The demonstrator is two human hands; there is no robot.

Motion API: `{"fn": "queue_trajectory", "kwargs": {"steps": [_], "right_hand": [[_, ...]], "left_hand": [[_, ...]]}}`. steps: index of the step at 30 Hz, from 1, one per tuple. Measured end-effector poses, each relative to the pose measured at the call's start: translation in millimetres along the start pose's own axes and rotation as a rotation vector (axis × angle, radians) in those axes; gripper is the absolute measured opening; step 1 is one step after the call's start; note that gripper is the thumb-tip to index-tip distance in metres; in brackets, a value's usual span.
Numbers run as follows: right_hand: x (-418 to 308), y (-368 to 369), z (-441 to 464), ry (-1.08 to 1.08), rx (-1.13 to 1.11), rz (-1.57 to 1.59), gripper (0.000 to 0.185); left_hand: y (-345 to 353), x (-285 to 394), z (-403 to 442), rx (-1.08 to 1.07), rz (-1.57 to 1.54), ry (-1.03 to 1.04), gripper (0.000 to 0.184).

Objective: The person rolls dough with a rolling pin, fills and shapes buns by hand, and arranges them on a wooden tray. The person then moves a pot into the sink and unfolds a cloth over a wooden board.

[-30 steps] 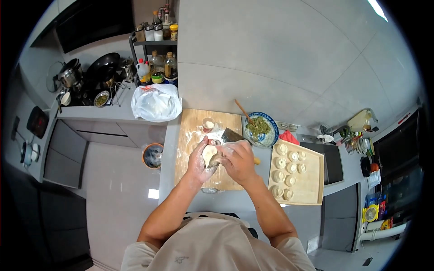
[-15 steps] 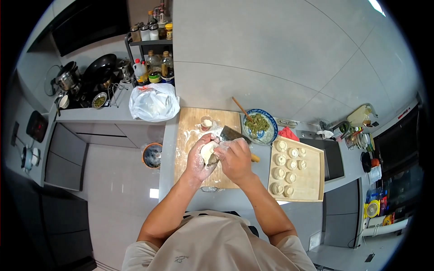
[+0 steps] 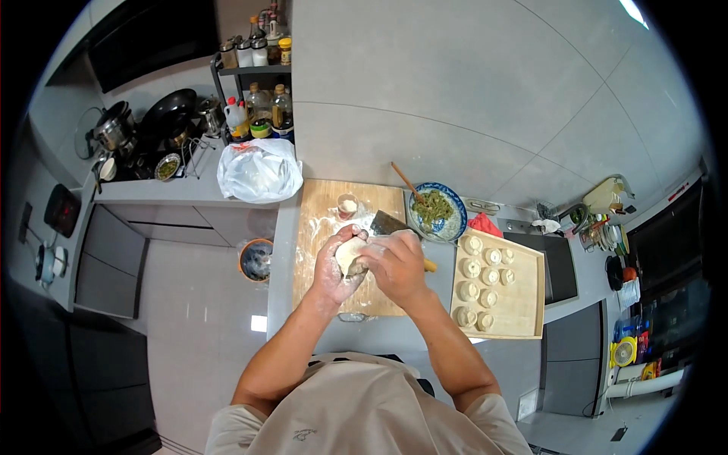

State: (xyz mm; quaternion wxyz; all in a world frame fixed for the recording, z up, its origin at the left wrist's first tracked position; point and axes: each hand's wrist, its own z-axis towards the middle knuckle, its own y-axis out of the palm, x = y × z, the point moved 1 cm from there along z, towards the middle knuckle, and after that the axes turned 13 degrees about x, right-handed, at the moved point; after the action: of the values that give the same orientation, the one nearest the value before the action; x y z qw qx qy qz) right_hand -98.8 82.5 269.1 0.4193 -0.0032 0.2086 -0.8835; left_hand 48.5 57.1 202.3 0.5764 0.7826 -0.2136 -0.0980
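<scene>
A piece of pale dough (image 3: 349, 256) lies cupped in my left hand (image 3: 332, 271), whose fingers curl round it. My right hand (image 3: 396, 265) pinches the right edge of the same dough with bent fingers. Both hands are dusted with flour and are held above the floury wooden board (image 3: 315, 262). Beyond them on the board stands a small round cup-like piece (image 3: 347, 206). A dark cleaver blade (image 3: 387, 224) lies just past my right hand, and a rolling pin's end (image 3: 430, 266) shows beside that hand.
A blue-patterned bowl (image 3: 459, 218) with green filling and a wooden utensil stands behind right. The wooden tray (image 3: 519, 311) at the right holds several round dough pieces. A white plastic bag (image 3: 260, 171) is at the back left, and an orange-rimmed bin (image 3: 255, 260) is on the floor.
The camera view has shifted slightly. Both hands stay together round the dough, and the fingers of my right hand have moved a little along its edge.
</scene>
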Motion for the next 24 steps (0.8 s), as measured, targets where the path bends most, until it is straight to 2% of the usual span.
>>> {"fn": "queue_trajectory", "kwargs": {"steps": [1,3,6,11,19,24], "right_hand": [[-1,-1,-2,-0.001,0.000,0.002,0.032],[-6,-5,-5,0.083,-0.009,-0.096,0.033],[-10,-4,-1,0.098,0.003,-0.101,0.032],[-9,2,-5,0.087,0.012,-0.086,0.027],[-10,2,-7,0.094,-0.006,-0.063,0.029],[-10,4,-5,0.079,0.029,-0.028,0.025]], "left_hand": [[0,1,0,-0.086,-0.064,-0.042,0.017],[-1,2,-2,-0.088,-0.084,-0.024,0.016],[2,0,-1,-0.059,-0.101,0.015,0.016],[7,-3,-2,-0.007,-0.096,0.043,0.016],[-1,-1,0,-0.104,-0.054,0.048,0.016],[-5,-1,2,-0.088,-0.074,0.016,0.017]]}}
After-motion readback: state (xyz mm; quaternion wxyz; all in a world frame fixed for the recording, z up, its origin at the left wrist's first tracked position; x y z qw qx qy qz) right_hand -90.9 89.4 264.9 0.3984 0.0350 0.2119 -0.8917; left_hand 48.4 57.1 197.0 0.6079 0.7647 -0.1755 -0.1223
